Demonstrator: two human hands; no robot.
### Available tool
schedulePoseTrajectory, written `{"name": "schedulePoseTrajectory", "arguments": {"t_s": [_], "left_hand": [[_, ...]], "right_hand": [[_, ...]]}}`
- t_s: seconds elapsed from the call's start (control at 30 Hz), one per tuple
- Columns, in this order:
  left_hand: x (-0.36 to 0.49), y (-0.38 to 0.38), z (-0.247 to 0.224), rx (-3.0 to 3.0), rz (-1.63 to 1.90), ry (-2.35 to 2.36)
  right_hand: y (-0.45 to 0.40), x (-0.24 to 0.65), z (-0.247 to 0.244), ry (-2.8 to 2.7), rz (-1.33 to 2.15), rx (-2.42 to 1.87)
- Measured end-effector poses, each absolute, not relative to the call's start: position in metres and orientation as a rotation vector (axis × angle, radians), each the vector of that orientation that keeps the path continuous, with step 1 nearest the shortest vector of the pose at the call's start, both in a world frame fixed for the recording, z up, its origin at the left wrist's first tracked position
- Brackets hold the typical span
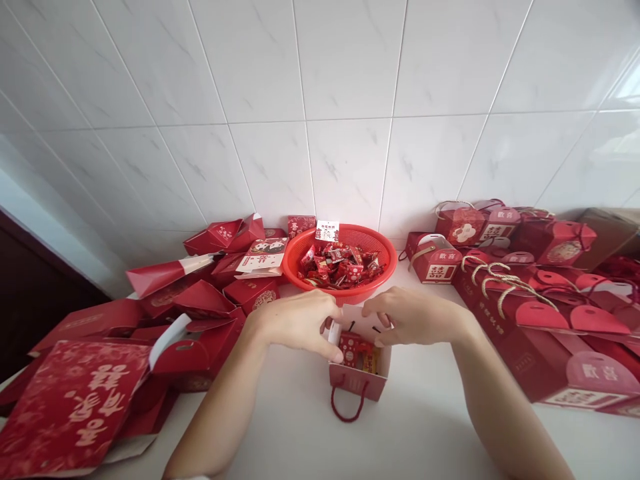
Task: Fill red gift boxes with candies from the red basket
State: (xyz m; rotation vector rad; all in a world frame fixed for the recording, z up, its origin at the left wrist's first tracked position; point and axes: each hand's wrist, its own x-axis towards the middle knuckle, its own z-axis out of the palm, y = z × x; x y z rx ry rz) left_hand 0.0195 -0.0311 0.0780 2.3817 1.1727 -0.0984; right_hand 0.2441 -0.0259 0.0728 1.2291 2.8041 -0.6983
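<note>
A small red gift box [358, 385] stands with its top up in front of me, a dark red cord handle [349, 419] hanging over its near side. Inside lie a red dotted packet [349, 348] and a yellow-wrapped sweet [369, 362]. My left hand [303, 323] is closed on the box's left rear edge, thumb at the inner side and fingertips partly hidden. On the opposite side my right hand [417, 317] pinches the right rear edge with curled fingers. Between them the white inside of the back flap [361, 319] shows, with dark slits.
Behind the box sits a red plastic basket [387, 261] of wrapped sweets, a white card [327, 231] at its back rim. Open and folded red boxes [200, 340] pile up at left. Closed boxes with cord handles [530, 347] fill the right. A tiled wall [350, 160] bounds the back.
</note>
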Motion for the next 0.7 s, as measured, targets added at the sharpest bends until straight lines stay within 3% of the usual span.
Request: {"name": "schedulePoseTrajectory", "arguments": {"t_s": [0.7], "left_hand": [[0.045,-0.031,0.065,2.376,-0.202,1.488]], "right_hand": [[-0.022,0.254,0.073,2.806,-0.57,1.339]]}}
